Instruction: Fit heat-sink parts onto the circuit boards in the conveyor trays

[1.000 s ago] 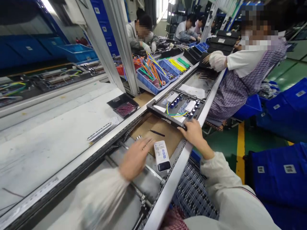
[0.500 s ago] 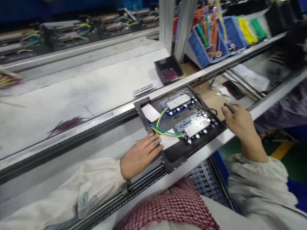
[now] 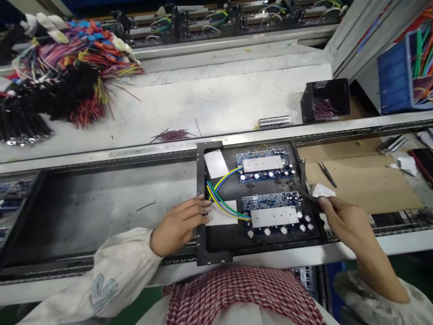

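Well, the left hand [image 3: 179,228] is resting open on a black fixture tray [image 3: 216,257], while the right hand [image 3: 345,223] is pinching a white paper slip [image 3: 323,190] at its right edge. Two wired blue circuit boards [image 3: 262,164] are sitting in the tray.

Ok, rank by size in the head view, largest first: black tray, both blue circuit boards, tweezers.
1. Black tray
2. Upper blue circuit board and lower blue circuit board: they look alike, so unranked
3. Tweezers

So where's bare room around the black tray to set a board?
Bare cardboard right of the tray, below the tweezers, beside the right hand. Dark conveyor left of the tray, above the left hand. Crowded: the tray, with two circuit boards and coloured wires.
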Motion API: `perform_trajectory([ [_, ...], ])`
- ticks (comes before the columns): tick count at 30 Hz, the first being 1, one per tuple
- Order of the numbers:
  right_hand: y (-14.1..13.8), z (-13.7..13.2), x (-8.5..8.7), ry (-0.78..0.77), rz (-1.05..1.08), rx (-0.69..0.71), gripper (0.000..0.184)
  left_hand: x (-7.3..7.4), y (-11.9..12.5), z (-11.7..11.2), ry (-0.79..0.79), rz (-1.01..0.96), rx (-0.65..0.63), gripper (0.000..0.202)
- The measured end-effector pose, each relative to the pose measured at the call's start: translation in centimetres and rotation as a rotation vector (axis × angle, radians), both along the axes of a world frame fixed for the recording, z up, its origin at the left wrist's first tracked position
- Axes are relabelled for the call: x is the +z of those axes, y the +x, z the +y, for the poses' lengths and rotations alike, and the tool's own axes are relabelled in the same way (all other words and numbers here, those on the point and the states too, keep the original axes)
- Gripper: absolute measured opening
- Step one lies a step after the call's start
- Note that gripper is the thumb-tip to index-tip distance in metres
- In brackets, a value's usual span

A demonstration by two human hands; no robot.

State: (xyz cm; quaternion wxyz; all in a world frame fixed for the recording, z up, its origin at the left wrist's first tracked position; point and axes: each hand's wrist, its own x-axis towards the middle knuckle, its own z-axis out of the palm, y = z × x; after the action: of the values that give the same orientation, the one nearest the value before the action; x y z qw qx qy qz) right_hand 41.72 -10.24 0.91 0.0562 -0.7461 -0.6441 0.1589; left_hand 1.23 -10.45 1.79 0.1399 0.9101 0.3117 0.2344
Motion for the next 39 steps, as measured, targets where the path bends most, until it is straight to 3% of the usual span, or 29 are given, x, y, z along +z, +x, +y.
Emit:
perform_trajectory([
  [7,-3.7,0.7,0.1,0.026,-0.004,0.064,0.059,-0.7,-2.3,-0.4,-0.021,-0.2,0.159,0.031],
  [12,-4.8,1.2,-0.2,0.03,-0.017,0.088,0.063,-1.3,-3.2,-0.6,-0.008,-0.293,0.247,0.031],
  [16,-4.5,2.2,1.1,0.025,0.037,0.129,0.064,-1.3,-3.6,-0.6,0.007,-0.279,0.228,0.03],
  [18,-4.8,3.8,2.2,0.128,0.056,0.172,0.056,-1.3,-3.6,-0.6,0.011,-0.273,0.218,0.03],
  [20,-6.1,6.5,3.2,0.264,0.068,0.307,0.043,-1.3,-3.6,-0.5,0.013,-0.286,0.226,0.03],
  [22,-8.3,10.2,3.5,0.3,0.086,0.545,0.034,-1.1,-3.6,-0.5,0.016,-0.293,0.232,0.031],
  [26,-13.3,17.3,2.4,0.139,0.022,0.957,0.024,-0.9,-3.8,-0.2,-0.01,-0.28,0.216,0.029],
  [30,-16.2,20.2,1.2,-0.041,-0.119,1.149,0.013,-1.4,-4.0,-0.3,-0.035,-0.29,0.22,0.027],
  [32,-16.5,20.2,1.3,-0.057,-0.143,1.195,0.006,-1.6,-4.0,-0.8,-0.042,-0.307,0.229,0.027],
  [35,-16.3,20.6,2.3,-0.061,-0.116,1.232,0.01,-0.9,-4.3,-1.1,-0.059,-0.356,0.239,0.027],
  [37,-16.6,21.7,3.1,-0.011,-0.051,1.135,0.015,0.2,-4.9,0.3,-0.088,-0.369,0.251,0.029],
  [39,-17.6,23.5,3.5,0.094,-0.008,0.948,0.018,1.5,-6.0,3.9,-0.142,-0.293,0.344,0.029],
])
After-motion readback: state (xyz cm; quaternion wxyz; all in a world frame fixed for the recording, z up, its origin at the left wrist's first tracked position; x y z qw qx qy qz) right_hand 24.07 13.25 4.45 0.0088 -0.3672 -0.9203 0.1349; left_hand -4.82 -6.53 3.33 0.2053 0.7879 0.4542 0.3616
